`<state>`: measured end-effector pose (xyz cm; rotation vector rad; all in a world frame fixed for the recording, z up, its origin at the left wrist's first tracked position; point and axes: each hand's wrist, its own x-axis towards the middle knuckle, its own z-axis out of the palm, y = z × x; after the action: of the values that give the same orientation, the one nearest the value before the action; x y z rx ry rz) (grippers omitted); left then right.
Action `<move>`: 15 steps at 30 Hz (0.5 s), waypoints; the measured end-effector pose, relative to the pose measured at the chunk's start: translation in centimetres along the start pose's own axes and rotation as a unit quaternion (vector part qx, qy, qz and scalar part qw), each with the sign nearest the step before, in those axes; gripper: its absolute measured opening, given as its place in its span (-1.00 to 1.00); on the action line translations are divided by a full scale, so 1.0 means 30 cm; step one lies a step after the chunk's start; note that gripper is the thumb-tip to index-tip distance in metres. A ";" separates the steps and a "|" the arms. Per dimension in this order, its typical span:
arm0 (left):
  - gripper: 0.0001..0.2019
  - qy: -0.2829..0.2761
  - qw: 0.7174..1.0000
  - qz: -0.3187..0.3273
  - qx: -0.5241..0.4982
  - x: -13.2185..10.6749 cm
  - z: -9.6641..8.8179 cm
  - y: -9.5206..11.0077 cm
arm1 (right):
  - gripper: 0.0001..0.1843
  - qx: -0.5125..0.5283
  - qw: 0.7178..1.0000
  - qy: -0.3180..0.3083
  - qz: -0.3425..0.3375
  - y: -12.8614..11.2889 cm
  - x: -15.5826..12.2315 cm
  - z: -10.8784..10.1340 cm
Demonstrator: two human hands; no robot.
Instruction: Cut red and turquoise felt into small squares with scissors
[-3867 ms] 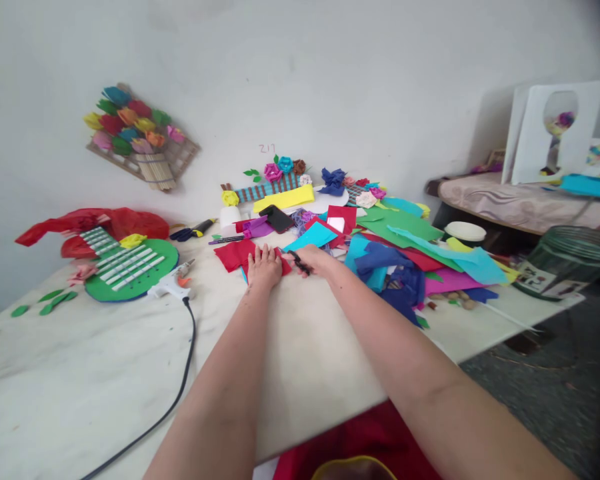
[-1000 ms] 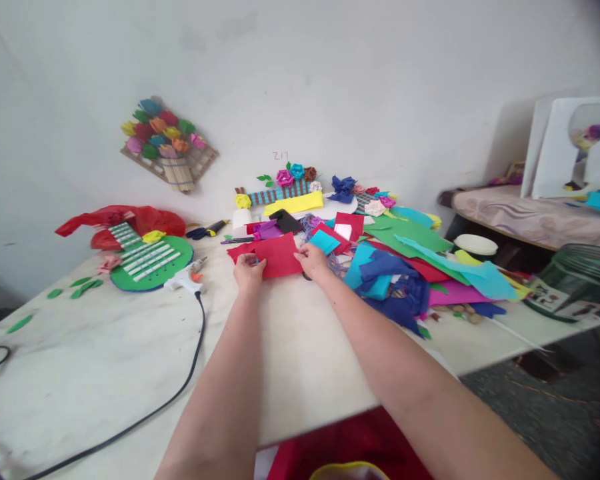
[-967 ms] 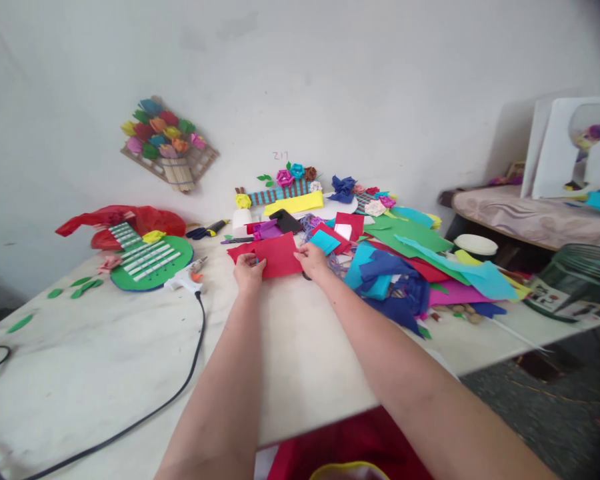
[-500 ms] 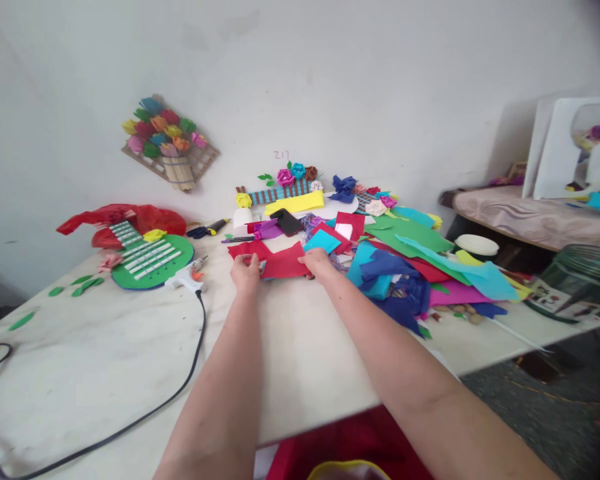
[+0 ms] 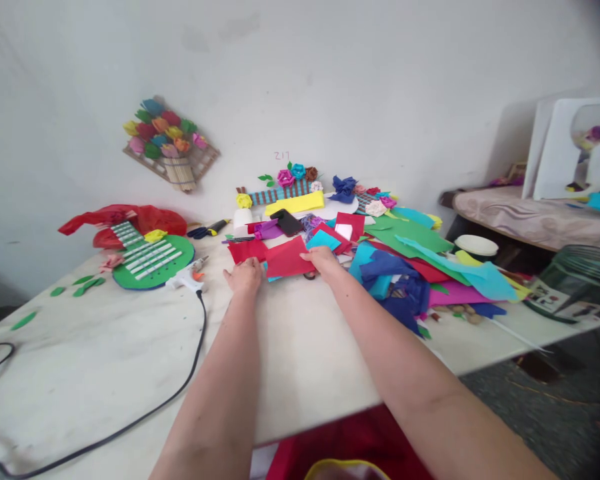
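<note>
A person's bare hands work at a white tabletop [image 5: 305, 353], a red sheet [image 5: 287, 258] lying directly between them, its long axis running left to right and tipping slightly up toward the right. The right hand [image 5: 323, 261] is the nearer, its thumb and fingers pinched together on the sheet's right edge. The left hand [image 5: 247, 275], fingers curled, sits just off the opposite edge, at the near side of a second red piece [image 5: 247, 251]; whether it grips anything cannot be told. Blue paper [image 5: 273, 279] peeks from beneath the sheet's near edge, and a dark loop [image 5: 309, 275], apparently a scissors handle, shows below the right fingertips. A white glue gun [image 5: 187, 279] lies to the left of both hands.
</note>
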<state>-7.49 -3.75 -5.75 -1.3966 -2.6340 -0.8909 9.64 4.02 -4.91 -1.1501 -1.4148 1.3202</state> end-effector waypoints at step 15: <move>-0.62 0.003 0.853 0.014 -0.521 0.044 0.003 -0.032 | -0.66 0.106 0.990 -0.078 -0.054 0.006 0.002 -0.014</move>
<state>-8.99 -3.13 -5.90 -1.4696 -2.0735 -2.5124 10.05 4.16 -5.06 -0.8351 -1.3884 1.4689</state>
